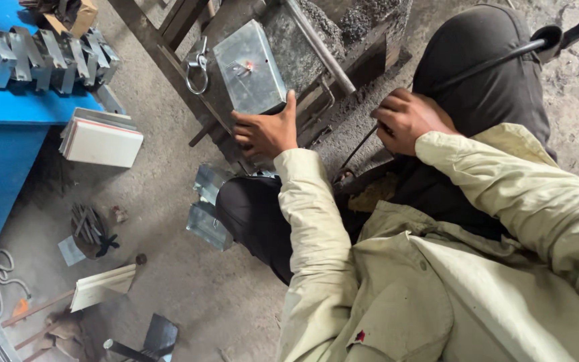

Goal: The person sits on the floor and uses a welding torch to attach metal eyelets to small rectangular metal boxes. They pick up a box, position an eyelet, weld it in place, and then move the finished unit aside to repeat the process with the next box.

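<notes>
My left hand [263,131] grips a metal box [249,67] with a dull, smooth grey sheen; my right hand [407,119] holds a matt black cable [477,67]. The concrete floor [189,281] looks rough.

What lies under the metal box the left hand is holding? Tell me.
The galvanised metal box rests on a rough steel work frame. The left hand covers its near edge.

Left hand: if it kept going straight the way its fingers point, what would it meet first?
The left hand already touches the galvanized metal box; pushing on, it would likely just press further onto that box.
</notes>
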